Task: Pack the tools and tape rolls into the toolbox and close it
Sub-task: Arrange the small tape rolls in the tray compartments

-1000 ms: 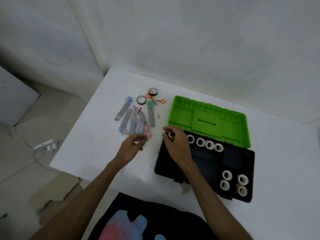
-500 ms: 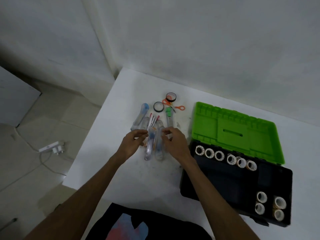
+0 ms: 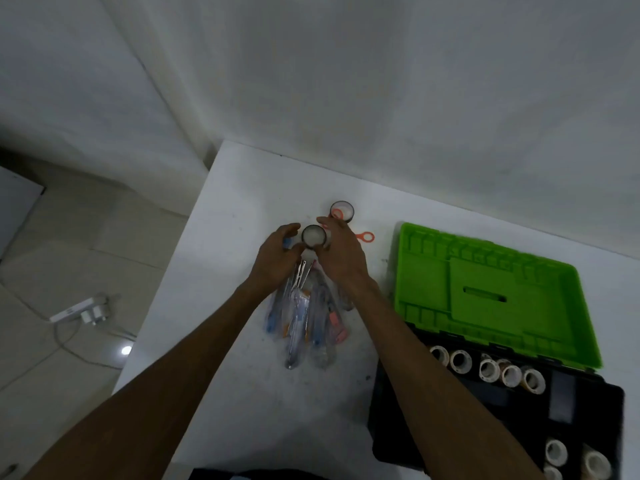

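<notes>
Reaching over the loose tools (image 3: 304,317) on the surface (image 3: 242,393), both hands flank a black tape roll (image 3: 313,235); whether either hand's fingers grip it cannot be told. A loose hold risks it rolling away from the open toolbox (image 3: 502,403).

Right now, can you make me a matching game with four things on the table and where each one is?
Things:
1. Green plastic toolbox lid
2. Row of white tape rolls
3. Black-rimmed tape roll
4. Orange scissors handle ring

Places:
A. Between the left hand and the right hand
B. Inside the black toolbox tray
C. Lying open, flat, behind the tray
D. On the white table, just right of the right hand

Pairs: 1-C, 2-B, 3-A, 4-D
</notes>
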